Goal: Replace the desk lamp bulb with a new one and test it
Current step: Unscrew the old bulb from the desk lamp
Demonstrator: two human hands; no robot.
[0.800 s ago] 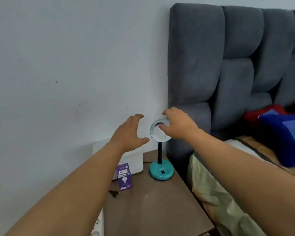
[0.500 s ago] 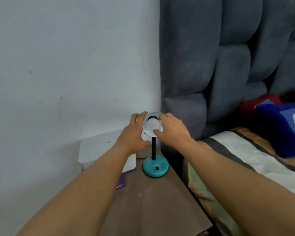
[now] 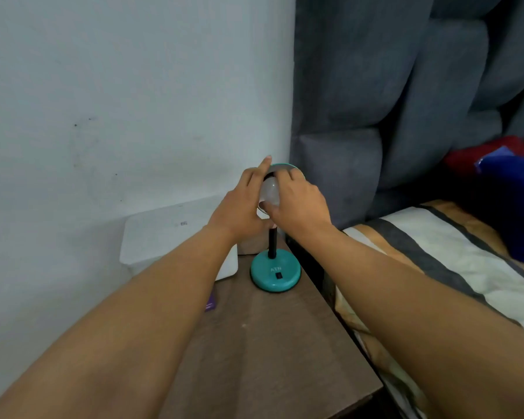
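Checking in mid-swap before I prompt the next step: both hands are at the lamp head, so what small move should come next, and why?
Probably twist the bulb to unscrew it. The right hand has fingers around the white bulb, while the left hand braces the lamp shade. The bulb sits in the shade, and the teal base stands on the nightstand.

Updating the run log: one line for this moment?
stage: old bulb | left hand: steadying teal lamp shade | right hand: gripping round white bulb | lamp: unlit
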